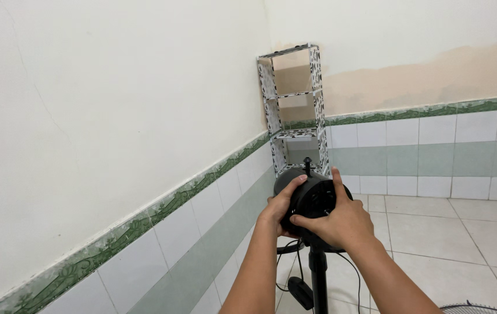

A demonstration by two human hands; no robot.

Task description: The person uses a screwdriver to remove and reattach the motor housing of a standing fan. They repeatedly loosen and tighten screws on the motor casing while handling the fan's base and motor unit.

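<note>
fan motor housing [312, 200], fingers [295, 181] wrapped around

Both forearms reach forward; left hand [279, 208] and right hand [341, 224] curl inward, fingers spread, facing each other.

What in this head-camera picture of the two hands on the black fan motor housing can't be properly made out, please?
- Front of the black motor housing: covered by the left hand and right hand.
- Base of the black stand pole: cut off by the bottom edge.
- Wire fan grille: only its rim shows at the bottom edge.
- Black cable: partly hidden behind the right forearm.
</note>
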